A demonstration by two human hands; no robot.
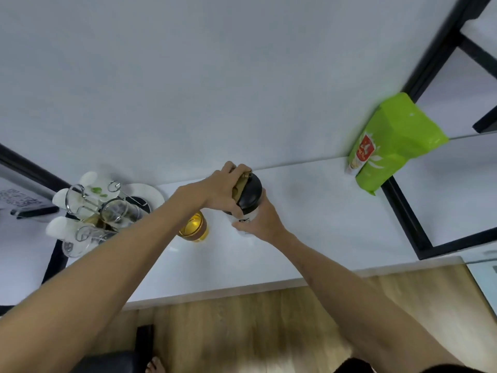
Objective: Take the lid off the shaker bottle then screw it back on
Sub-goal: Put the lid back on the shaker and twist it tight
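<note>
The shaker bottle (243, 220) stands upright on the white counter (322, 211), near the wall. It has a pale body and a black lid (251, 193) with a tan flip tab. My left hand (220, 191) comes from the left and grips the lid from above, fingers wrapped over its far edge. My right hand (258, 220) holds the bottle's body from the right and below. The lid sits on top of the bottle; the hands hide the seam between them.
An amber glass jar (193, 227) stands just left of the bottle, under my left forearm. A wire rack with glasses and white cups (94, 214) sits at the far left. A green bag (392, 141) leans against the wall at the right. Wooden floor lies below the counter's edge.
</note>
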